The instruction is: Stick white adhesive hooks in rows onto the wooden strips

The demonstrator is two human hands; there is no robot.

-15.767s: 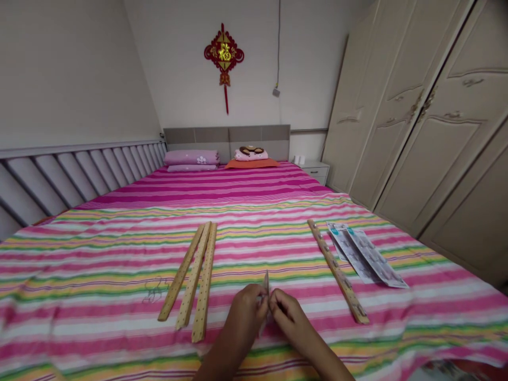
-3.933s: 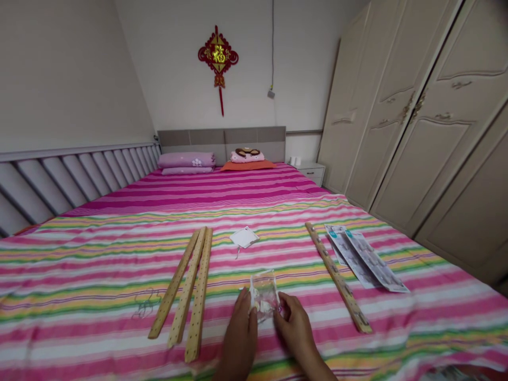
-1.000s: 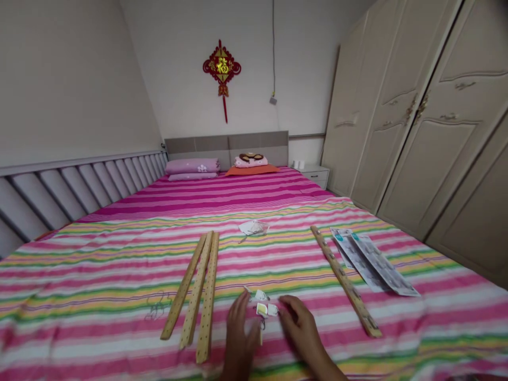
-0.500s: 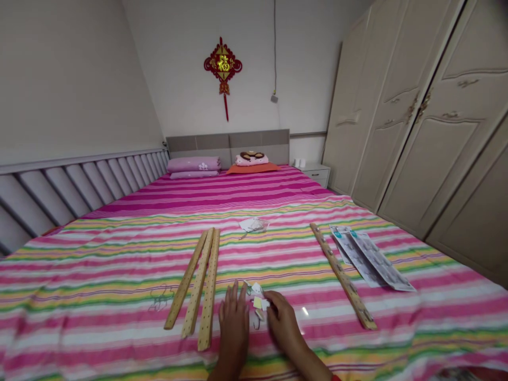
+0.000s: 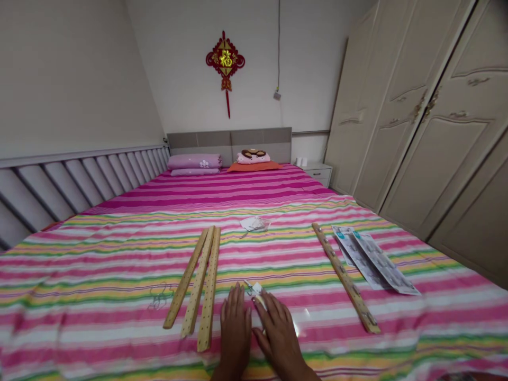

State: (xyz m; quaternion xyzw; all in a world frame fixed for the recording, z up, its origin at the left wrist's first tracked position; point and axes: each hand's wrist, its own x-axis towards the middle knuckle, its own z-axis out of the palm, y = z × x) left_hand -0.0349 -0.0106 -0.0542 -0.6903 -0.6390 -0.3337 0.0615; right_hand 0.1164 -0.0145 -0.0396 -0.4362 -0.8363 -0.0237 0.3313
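The left hand (image 5: 235, 325) lies palm down at bottom centre of the frame, its fingers straight and close together, gripping nothing that I can see from my distant post. Beside it, the right hand (image 5: 280, 330) stretches its fingers, slightly spread, over part of a little heap of small white pieces (image 5: 257, 288) at lower centre; I cannot tell what lies beneath that palm. A glint at its outer edge may be clear film. The risk, as I judge it, is in the cover: a sideways sweep could scatter the pieces, a fine wire end could snag the weave of the striped cloth (image 5: 107, 254), and white bits could be lost against white bands. A tug on that fabric would likely shift everything resting on it: three perforated wooden strips (image 5: 194, 286) and a wire tangle (image 5: 160, 296) at lower left, and a strip with metal fittings (image 5: 346, 283) near the blister packs (image 5: 381, 262) at lower right. Beyond, I see a white card with a clear bag (image 5: 256, 224) at mid-frame, then folded bedding (image 5: 194, 163) against the headboard (image 5: 260, 138), and a red ornament (image 5: 225, 59) upper centre.
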